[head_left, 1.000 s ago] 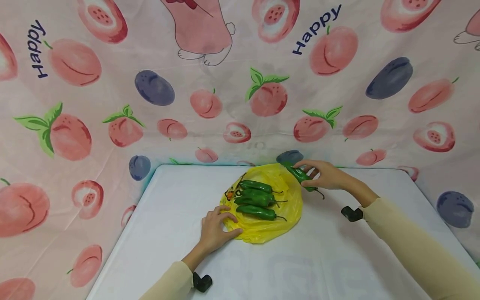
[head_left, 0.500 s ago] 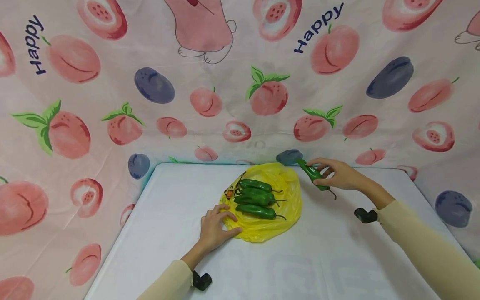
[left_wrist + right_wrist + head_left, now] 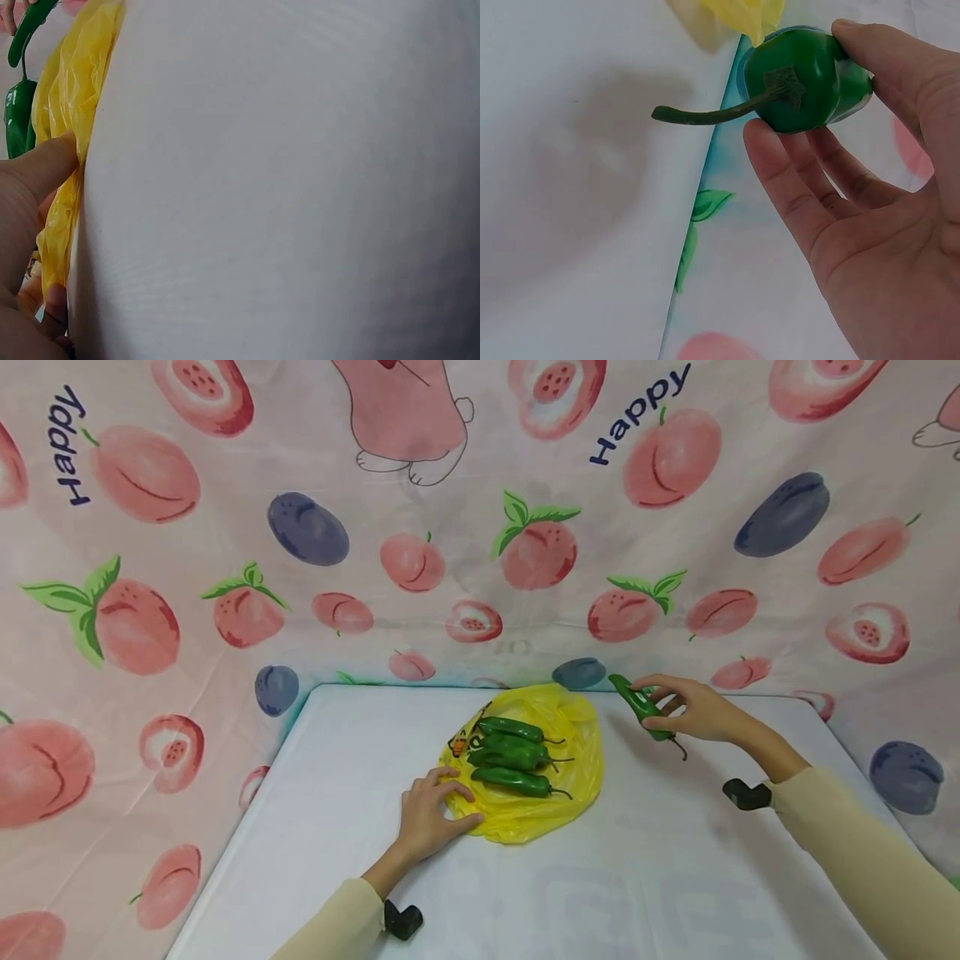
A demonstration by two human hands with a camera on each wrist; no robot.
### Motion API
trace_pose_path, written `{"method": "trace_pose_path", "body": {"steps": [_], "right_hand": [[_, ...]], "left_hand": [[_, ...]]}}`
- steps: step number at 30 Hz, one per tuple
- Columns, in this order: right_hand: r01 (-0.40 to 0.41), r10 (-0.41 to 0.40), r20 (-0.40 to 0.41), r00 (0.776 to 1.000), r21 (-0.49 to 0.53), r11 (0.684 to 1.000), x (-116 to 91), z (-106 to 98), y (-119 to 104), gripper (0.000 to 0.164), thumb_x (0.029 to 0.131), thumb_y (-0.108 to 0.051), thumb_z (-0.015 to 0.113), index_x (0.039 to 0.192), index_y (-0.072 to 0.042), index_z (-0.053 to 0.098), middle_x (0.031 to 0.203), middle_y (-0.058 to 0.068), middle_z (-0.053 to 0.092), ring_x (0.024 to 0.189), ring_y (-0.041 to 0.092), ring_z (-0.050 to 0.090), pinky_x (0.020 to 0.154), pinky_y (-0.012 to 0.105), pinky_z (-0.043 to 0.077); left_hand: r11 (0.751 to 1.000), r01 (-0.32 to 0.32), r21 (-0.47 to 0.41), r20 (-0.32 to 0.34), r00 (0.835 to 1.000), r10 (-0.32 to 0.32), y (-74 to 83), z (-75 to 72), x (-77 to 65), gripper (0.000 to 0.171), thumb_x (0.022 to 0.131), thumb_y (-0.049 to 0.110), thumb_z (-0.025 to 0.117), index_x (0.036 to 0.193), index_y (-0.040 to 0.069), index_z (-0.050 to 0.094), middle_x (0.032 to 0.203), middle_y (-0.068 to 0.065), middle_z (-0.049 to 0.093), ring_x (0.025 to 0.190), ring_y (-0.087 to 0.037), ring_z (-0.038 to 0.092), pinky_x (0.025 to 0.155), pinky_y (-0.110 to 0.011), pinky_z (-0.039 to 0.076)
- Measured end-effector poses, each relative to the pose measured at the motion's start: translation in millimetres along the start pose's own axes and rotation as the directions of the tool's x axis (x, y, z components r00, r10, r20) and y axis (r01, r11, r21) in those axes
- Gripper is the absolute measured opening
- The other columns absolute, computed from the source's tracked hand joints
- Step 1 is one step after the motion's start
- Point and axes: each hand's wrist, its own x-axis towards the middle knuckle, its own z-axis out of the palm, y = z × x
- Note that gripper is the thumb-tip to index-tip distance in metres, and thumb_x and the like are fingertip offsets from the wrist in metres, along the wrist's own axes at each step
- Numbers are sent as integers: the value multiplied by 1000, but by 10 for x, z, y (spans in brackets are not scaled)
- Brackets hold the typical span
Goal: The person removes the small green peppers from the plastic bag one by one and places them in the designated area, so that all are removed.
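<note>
In the head view my right hand (image 3: 697, 708) pinches a green chili pepper (image 3: 643, 706) between thumb and fingers, above the table to the right of a yellow plastic bag (image 3: 525, 827). The right wrist view shows that pepper (image 3: 799, 79) stem-end on, its long stem pointing left. On the flattened bag lie three more green peppers (image 3: 510, 782), side by side with their stems to the right. My left hand (image 3: 431, 814) rests on the bag's left edge, thumb and fingers spread. In the left wrist view, its thumb touches the yellow plastic (image 3: 82, 67).
A white table (image 3: 337, 752) bears the bag. Behind and to the left hangs a pink cloth (image 3: 450, 527) printed with fruit, close to the table's back edge. A black wrist device (image 3: 403, 922) sits at the left cuff, another (image 3: 747, 794) at the right.
My right hand has carried its pepper rightward, from over the bag's upper right edge to beside the bag. The left hand and the three peppers on the bag have stayed in place.
</note>
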Motion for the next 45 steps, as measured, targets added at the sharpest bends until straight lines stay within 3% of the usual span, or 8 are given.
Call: {"method": "trace_pose_path", "body": {"steps": [12, 18, 26, 33, 45], "right_hand": [[-47, 47, -33, 998, 3, 999, -45, 7, 91, 61, 90, -24, 82, 144, -11, 55, 128, 25, 63, 107, 39, 66, 80, 50, 59], [-67, 69, -45, 997, 35, 997, -37, 41, 172, 59, 91, -26, 81, 143, -12, 55, 127, 22, 63, 107, 39, 65, 80, 46, 59], [-64, 70, -66, 995, 88, 994, -27, 107, 267, 59, 93, -27, 79, 145, -14, 55, 131, 19, 61, 110, 38, 64, 83, 43, 57], [-95, 104, -70, 992, 129, 987, -7, 185, 304, 60, 94, -28, 78, 146, -15, 53, 132, 19, 60, 113, 40, 61, 81, 38, 57], [-150, 167, -93, 982, 164, 975, 44, 336, 459, 65, 93, -27, 79, 148, -10, 50, 129, 28, 59, 109, 41, 63, 77, 40, 59]], "left_hand": [[1000, -24, -11, -18, 1000, 24, 2, 0, -8, 24, 79, 38, 90, 91, 24, 74, 134, -8, 60, 116, -33, 51, 82, -47, 30], [999, -52, -2, -30, 998, 52, 3, 0, 4, 24, 79, 38, 89, 91, 24, 74, 133, -9, 61, 113, -33, 52, 79, -45, 29], [1000, 6, -8, 5, 1000, -6, 11, -5, 14, 24, 79, 39, 89, 92, 26, 74, 136, -6, 60, 116, -31, 51, 83, -46, 30], [1000, 13, -15, 6, 1000, -13, 7, -6, 6, 23, 79, 38, 90, 92, 27, 74, 136, -6, 59, 116, -32, 51, 87, -49, 31], [1000, 18, -18, 5, 1000, -18, 2, -2, 12, 23, 79, 39, 90, 92, 27, 74, 137, -6, 59, 116, -31, 51, 87, -49, 31]]}}
